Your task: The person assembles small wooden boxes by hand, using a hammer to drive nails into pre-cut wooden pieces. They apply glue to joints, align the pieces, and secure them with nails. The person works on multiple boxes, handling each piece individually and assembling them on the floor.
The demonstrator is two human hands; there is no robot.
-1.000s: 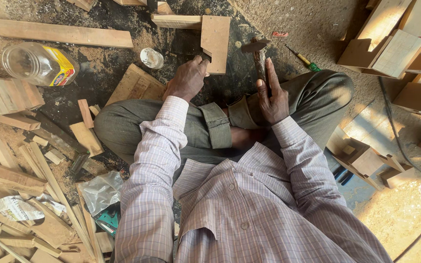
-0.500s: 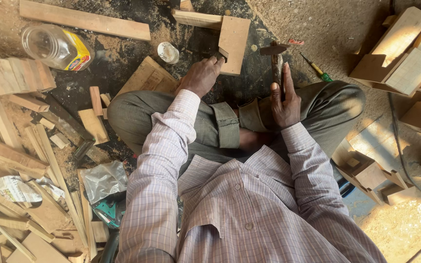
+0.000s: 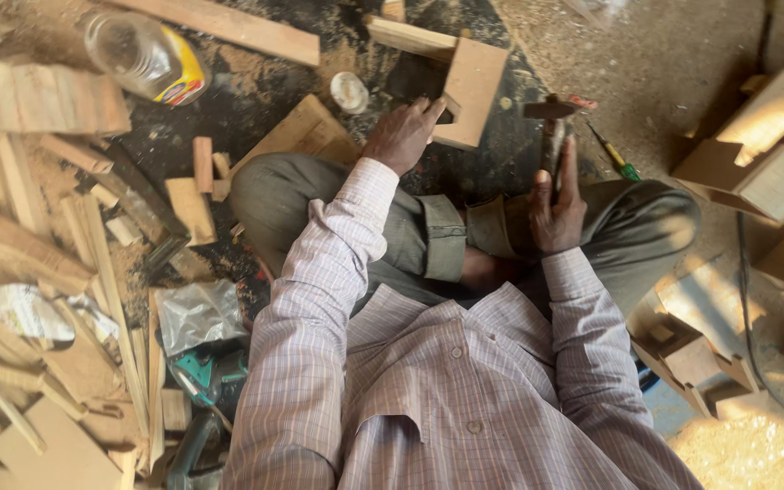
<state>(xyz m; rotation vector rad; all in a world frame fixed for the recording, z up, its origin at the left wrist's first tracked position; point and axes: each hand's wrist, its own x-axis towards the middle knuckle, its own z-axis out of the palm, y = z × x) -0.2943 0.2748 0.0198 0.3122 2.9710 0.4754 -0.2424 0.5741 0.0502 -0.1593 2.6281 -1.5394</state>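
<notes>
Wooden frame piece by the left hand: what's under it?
The wooden frame piece lies on dark, sawdust-strewn floor. The left hand covers its near edge, so anything beneath there is hidden.

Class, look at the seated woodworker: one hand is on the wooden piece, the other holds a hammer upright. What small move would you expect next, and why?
Probably a short downward tap of the hammer onto the joint of the L-shaped wooden piece. The right hand grips the handle with the head raised beside the wood, while the left hand presses on the piece's inner corner, seemingly steadying it. Whether a nail sits there cannot be seen.
</notes>
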